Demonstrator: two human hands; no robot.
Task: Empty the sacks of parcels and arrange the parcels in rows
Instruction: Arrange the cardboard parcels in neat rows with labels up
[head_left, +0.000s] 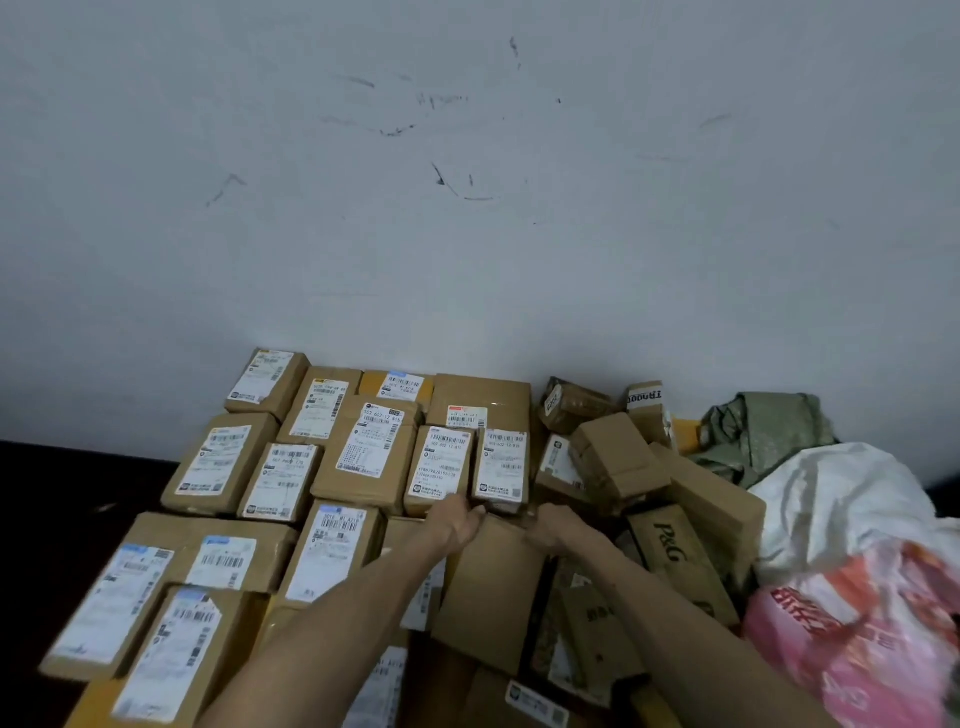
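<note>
Several brown cardboard parcels with white labels lie in rows (363, 452) against the wall, label side up. Both my hands hold a plain brown parcel (493, 587) at its far end, in front of the rows. My left hand (460, 522) grips its far left corner and my right hand (553, 527) grips its far right corner. To the right lies a loose heap of parcels (623, 462), one marked P&G (670, 545). A white sack (841, 509) and a pink and white sack (872, 639) lie at the right.
A crumpled green sack (763, 431) rests against the wall behind the white one. The scuffed white wall (467, 208) closes off the far side. Dark floor (62, 499) shows at the left of the rows.
</note>
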